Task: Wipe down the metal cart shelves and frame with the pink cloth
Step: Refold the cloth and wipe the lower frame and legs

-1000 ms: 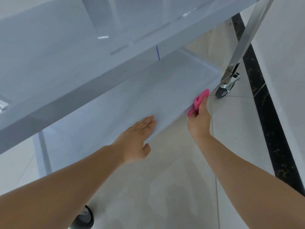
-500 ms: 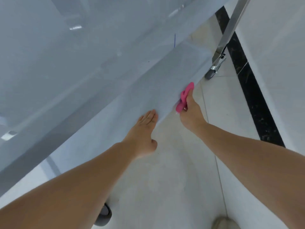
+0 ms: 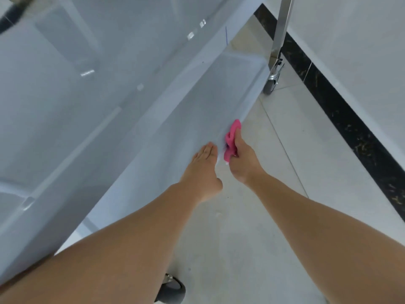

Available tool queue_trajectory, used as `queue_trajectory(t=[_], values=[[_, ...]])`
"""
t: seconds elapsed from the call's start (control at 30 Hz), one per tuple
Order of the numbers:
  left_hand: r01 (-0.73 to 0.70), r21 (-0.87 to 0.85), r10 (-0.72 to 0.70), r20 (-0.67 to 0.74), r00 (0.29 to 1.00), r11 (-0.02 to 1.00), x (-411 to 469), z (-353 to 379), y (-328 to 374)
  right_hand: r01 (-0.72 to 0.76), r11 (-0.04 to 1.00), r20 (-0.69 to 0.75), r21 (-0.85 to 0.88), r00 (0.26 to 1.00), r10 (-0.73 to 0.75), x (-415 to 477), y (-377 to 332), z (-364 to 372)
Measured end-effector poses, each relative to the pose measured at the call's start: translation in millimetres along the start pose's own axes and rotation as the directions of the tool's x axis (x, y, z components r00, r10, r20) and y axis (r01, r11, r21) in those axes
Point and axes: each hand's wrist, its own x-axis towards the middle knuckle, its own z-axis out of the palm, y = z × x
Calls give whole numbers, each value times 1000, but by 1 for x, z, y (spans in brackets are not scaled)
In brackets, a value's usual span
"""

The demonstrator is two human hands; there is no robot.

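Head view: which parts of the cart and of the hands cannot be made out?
Head view only:
Right hand: its underside, hidden by the pink cloth and lower shelf rim.
Near wheel: partly hidden by the left forearm.
Far leg: top cut off by the picture's edge.

A floor [image 3: 285, 194] of large pale tiles spreads below and to the right of the right hand [image 3: 243, 159], smooth, with a faint sheen. A thin grout line [image 3: 282, 145] runs at a slant just right of that hand. Farther right, well apart from both hands, a black band [image 3: 341, 119] with gold-coloured veining runs diagonally between the floor and a plain white wall [image 3: 361, 51]. The light is soft and even. A tiny dark speck [image 3: 228, 197] lies on the tile near the left hand [image 3: 203, 170].
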Motion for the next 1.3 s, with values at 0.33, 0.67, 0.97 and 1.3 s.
queue_trajectory(t=[0.33,0.67,0.97,1.3], values=[[36,-172,-49,-75,996,984,-115,33,-9,-23,999,-2,-38,1000,23,-38,-6,26],[-99,-103,102,32,994,990,-191,37,-30,-79,994,48,76,996,76,-70,-1,55],[176,15,-176,42,983,984,-181,41,-43,-56,998,47,24,997,55,-88,-18,63],[103,-77,-99,47,994,992,-184,38,-55,-125,992,32,33,992,124,-130,-30,93]])
